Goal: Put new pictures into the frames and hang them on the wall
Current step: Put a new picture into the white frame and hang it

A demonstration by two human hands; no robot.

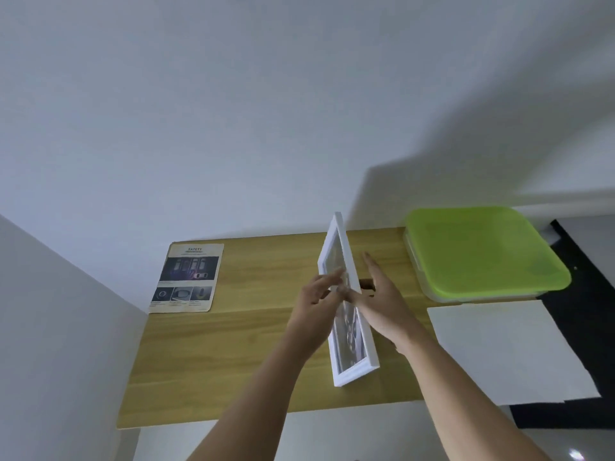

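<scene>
A white rectangular picture frame is held on edge over the middle of the light wooden tabletop, tilted so that its upper end leans toward the white wall behind. A dark printed picture shows through its glazed front, which faces left. Whether its lower corner rests on the tabletop or hangs just above it cannot be told.

The left hand meets the frame's front about halfway up, its fingers bent and its fingertips pinching the frame there, so its grip is closed on the frame. The right hand lies flat against the back of the frame with its fingers straight and pointing toward the wall; its grip is open, pressing rather than clasping.

A worn printed sheet headed "SAFETY" lies flat at the tabletop's far left corner, well apart from the frame. A shallow clear plastic box with a lime-green lid sits at the far right corner. Just in front of it a blank white sheet of paper lies across the right edge, partly overhanging a black surface beside it.
</scene>
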